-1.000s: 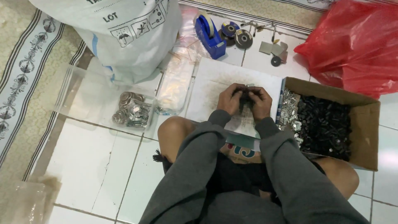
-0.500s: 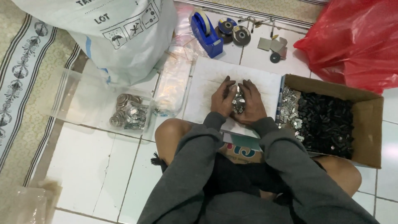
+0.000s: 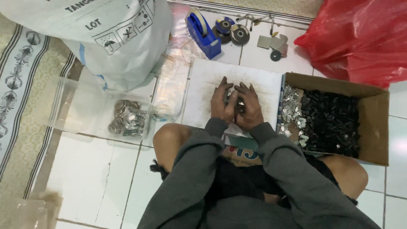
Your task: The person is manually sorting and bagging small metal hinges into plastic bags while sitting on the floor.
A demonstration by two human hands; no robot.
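White board (image 3: 258, 82) under left hand (image 3: 221, 104) and right hand (image 3: 250, 108), fingers clenched on small metal pieces (image 3: 234, 99), cardboard box (image 3: 377, 123) just right.

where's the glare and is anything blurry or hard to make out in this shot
Head view: soft glare on the glossy floor tiles at the right edge and on the red plastic bag; the small shiny parts between the left hand and right hand are too small to make out; the grey sleeves nearest the camera look soft; light is even, shadows faint.

Cardboard box (image 3: 377, 127) lies right of the board (image 3: 203, 93), tape dispenser (image 3: 203, 29) behind.
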